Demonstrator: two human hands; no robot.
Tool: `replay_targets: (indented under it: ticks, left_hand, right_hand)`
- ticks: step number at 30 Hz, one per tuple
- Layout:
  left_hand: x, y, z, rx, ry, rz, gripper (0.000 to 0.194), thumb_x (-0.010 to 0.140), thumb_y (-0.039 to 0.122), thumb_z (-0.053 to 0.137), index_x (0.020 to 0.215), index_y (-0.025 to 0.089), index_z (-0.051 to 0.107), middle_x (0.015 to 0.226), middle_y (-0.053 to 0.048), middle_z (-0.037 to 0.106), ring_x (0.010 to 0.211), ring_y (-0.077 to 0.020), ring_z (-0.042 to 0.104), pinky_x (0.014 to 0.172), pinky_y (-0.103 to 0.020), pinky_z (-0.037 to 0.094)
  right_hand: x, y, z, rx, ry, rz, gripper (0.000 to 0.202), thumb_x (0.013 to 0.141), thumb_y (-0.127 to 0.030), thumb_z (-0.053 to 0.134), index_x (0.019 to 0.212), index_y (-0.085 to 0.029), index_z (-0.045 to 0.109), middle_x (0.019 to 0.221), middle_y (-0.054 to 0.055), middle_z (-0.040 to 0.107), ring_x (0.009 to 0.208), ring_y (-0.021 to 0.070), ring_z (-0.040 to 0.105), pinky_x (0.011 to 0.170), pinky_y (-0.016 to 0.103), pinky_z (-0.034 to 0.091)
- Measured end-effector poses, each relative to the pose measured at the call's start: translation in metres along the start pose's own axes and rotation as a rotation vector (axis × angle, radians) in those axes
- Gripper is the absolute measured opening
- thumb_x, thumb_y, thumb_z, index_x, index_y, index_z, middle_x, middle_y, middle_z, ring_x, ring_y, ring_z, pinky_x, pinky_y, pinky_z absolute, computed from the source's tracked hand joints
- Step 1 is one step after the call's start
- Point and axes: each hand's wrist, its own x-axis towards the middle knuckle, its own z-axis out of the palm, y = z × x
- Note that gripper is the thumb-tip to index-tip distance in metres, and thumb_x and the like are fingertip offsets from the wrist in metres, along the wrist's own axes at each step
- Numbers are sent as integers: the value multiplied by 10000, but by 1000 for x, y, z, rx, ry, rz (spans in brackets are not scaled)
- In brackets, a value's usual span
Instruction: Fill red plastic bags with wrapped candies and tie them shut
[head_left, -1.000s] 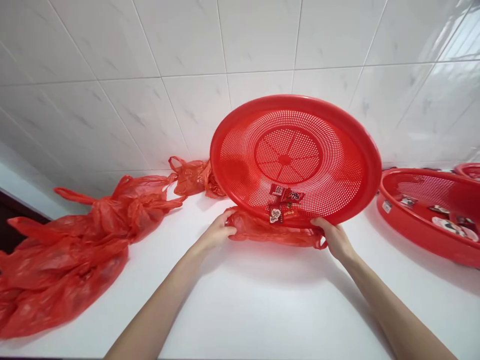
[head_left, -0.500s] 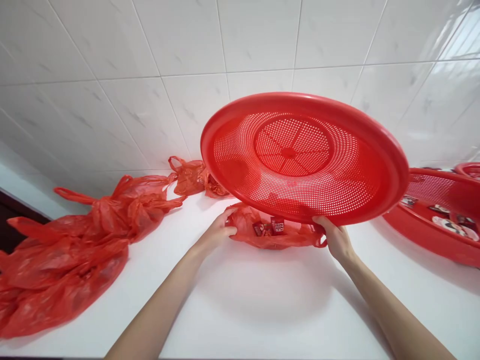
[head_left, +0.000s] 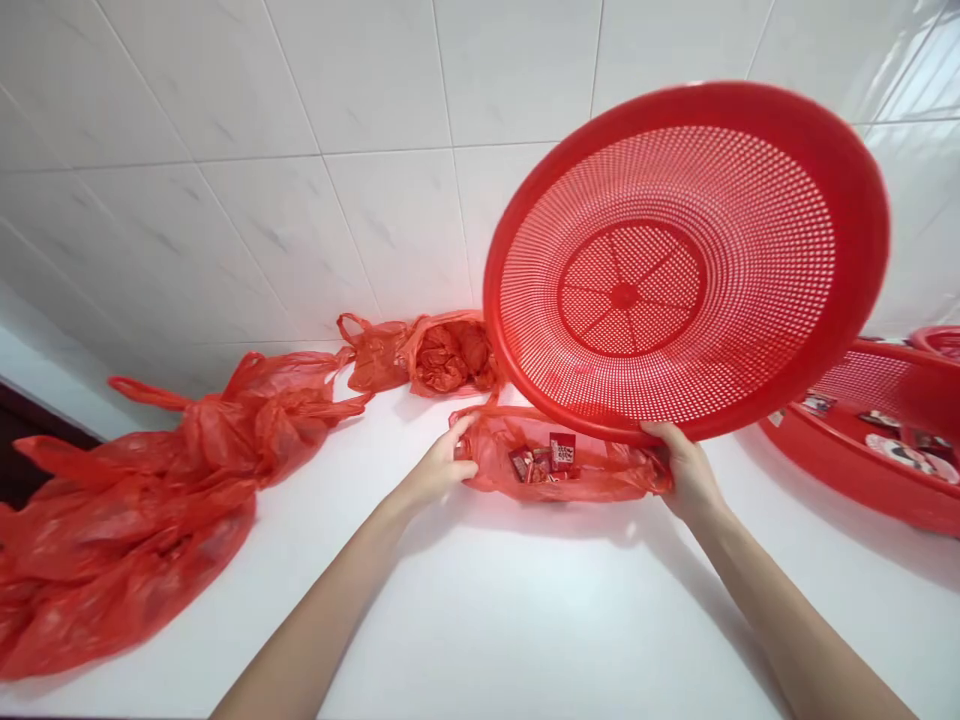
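An open red plastic bag (head_left: 600,487) lies on the white table, with several small dark-red packets (head_left: 562,452) inside. My left hand (head_left: 442,468) grips the bag's left edge between thumb and fingers. At the other end, my right hand (head_left: 688,478) pinches the lower rim of a red mesh basket (head_left: 630,295) and is also against the bag's right edge; its fingers are partly hidden. The basket is tilted up above the bag, its hollow side facing me, with nothing in it.
Several red plastic bags (head_left: 142,530) lie along the left of the white table (head_left: 525,630). Another open bag (head_left: 452,357) with crumpled red plastic stands by the tiled wall (head_left: 375,230). A red basket holding flat printed pieces (head_left: 907,455) is at right.
The mesh basket has swung up and right with my right hand, which moved slightly right. The bag opening is wider, and the bag by the wall is more exposed.
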Motion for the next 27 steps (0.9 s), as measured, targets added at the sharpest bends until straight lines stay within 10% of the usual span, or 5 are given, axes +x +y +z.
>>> replay_targets:
  ticks: [18,27]
  left_hand:
    - [-7,0,3,-15,-111,-17,961,604,148,582,1535,163,341,1423,-141,574,1121,-277,655,868,-331,560]
    - [-11,1,5,91,-187,137,1109,604,137,616,1609,140,148,1652,-168,261,1441,-357,399,1116,-422,445]
  right_hand:
    - [16,-7,-9,77,-58,181,61,657,-232,672,704,-209,639,718,39,772,707,252,751,515,280,587]
    - [15,-10,-13,118,-69,178,48,644,-251,689,673,-213,679,736,30,788,689,235,749,553,269,608]
